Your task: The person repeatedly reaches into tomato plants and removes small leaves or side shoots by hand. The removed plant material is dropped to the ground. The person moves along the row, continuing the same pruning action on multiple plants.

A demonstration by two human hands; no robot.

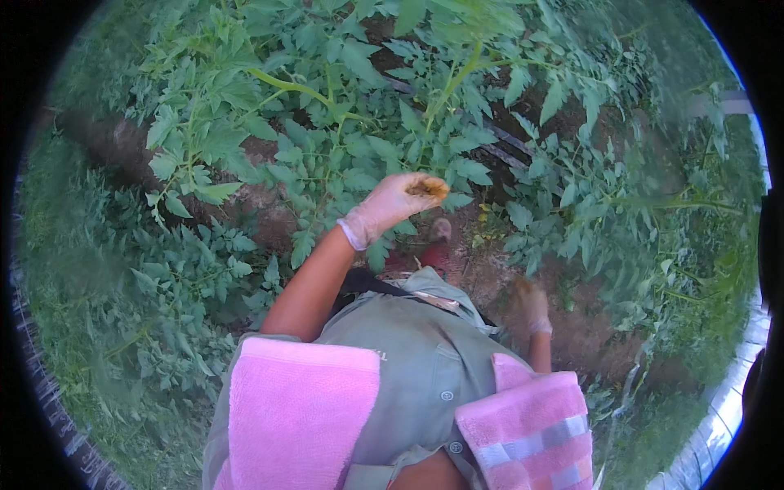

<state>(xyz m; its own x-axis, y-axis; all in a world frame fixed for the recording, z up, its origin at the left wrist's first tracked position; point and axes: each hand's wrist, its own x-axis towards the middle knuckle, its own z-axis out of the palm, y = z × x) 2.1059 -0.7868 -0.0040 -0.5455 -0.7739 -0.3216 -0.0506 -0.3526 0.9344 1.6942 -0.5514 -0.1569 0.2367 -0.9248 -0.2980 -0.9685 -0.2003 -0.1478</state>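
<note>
My left hand [398, 203], in a thin pale glove, is raised in front of my body among the leaves of a tomato plant [343, 141]. Its fingers curl inward and the fingertips carry yellow-brown stains; whether anything sits inside them cannot be made out. Low at my right side hangs my right hand [530, 305], also gloved and stained, blurred over the bare soil [576, 306]. No object shows in it. Thick green stems [453, 82] rise just beyond my left hand.
More tomato foliage [177, 288] crowds both sides. Dark strips [508, 147] lie on the ground beneath the leaves. A shoe [440, 229] stands on the soil below me. Pink towels [303, 410] drape over my green shirt [404, 349]. Pale sheeting [729, 398] edges the right side.
</note>
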